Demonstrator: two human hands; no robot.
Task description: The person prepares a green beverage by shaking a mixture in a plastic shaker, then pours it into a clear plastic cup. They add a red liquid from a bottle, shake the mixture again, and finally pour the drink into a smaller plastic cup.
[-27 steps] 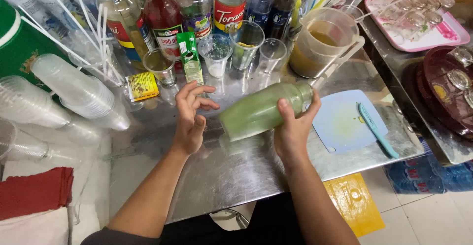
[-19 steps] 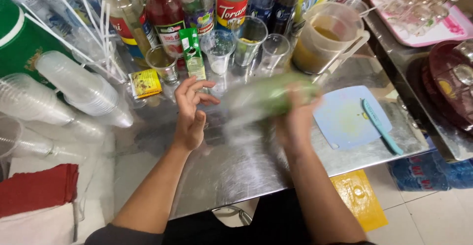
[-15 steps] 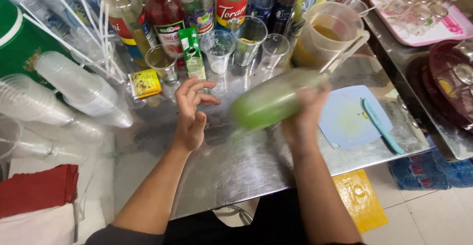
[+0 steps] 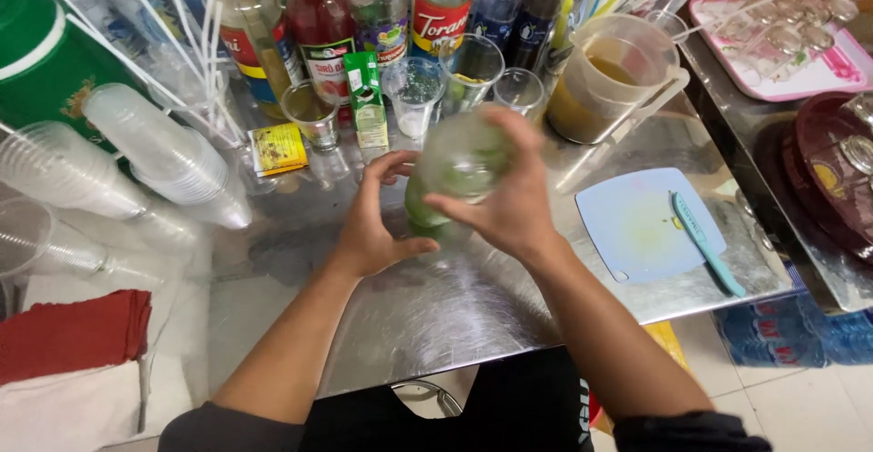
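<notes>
My right hand (image 4: 509, 197) grips a clear shaker cup (image 4: 455, 175) with green drink in it, held roughly upright over the steel counter (image 4: 436, 297). The cup is blurred by motion. My left hand (image 4: 373, 220) cups its lower left side, fingers spread and curled toward it; whether the fingers touch the cup I cannot tell. Behind the cup stand syrup bottles (image 4: 318, 25) and small glasses (image 4: 414, 88).
A plastic pitcher (image 4: 614, 75) of brownish liquid stands back right. A blue cutting board (image 4: 646, 225) with a teal knife (image 4: 705, 238) lies to the right. Stacked clear plastic cups (image 4: 155, 156) and straws lie left. A red cloth (image 4: 73, 334) sits lower left. A pink tray (image 4: 782, 38) of glasses is far right.
The green shaker swung from lying sideways in my right hand up to near upright and moved left, closer to my left hand, which has closed in on its base.
</notes>
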